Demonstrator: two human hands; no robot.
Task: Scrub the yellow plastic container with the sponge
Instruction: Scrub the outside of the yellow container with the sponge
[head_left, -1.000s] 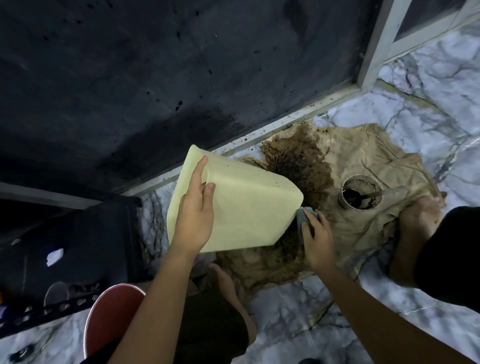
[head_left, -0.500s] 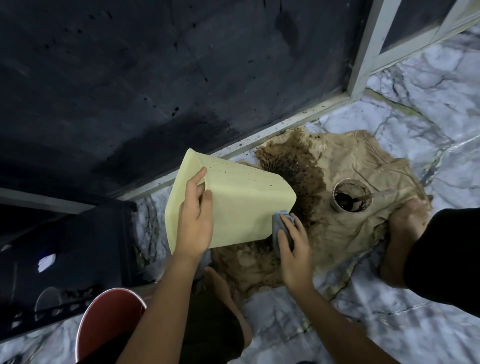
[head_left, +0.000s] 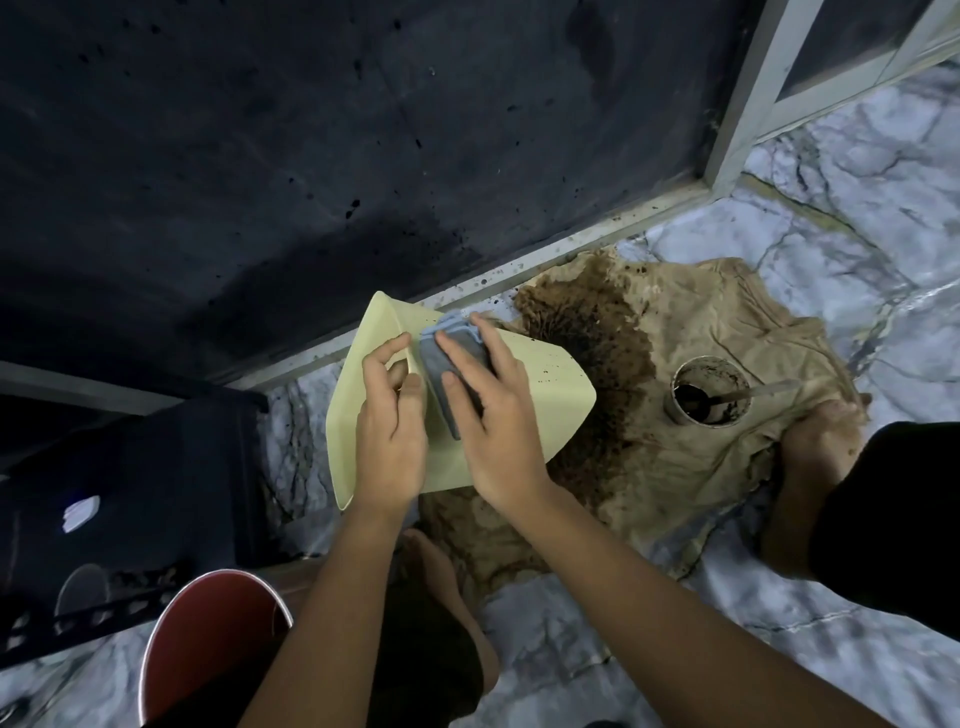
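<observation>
Now right hand (head_left: 488, 415) flat, sponge (head_left: 447, 364) moved from base to top | left hand (head_left: 389, 415) still grips container (head_left: 540, 384)

Home floor spot by a doorway, marble-veined tile floor (head_left: 857, 218), grey metal door frame (head_left: 748, 98), dark stained wall (head_left: 311, 156), soiled tan cloth (head_left: 691, 364) spread out (mud-splattered), bare foot (head_left: 431, 566), red bucket (head_left: 208, 634)

You are reaching both forearms forward, hands close side by side. Your left hand (head_left: 390, 426) is gripping with curled fingers, thumb tucked over an edge. Your right hand (head_left: 491, 415) is pressing down with fingers spread nearly straight.
</observation>
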